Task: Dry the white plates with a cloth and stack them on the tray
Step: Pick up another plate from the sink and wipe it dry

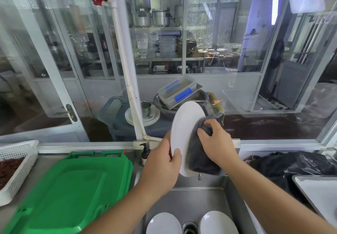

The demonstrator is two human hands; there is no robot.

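Both forearms enter from the lower edge, bare, and converge toward centre frame. The left forearm runs from 7 o'clock up toward 1 o'clock. The left hand (164, 162) grips the plate (184, 133) at its lower left rim, thumb laid across the front face, fingers hidden behind. The right forearm runs from 4 o'clock up toward 10 o'clock. The right hand (215, 142) presses the cloth (198, 159) to the plate's right side, fingers curled into the fabric, knuckles uppermost.
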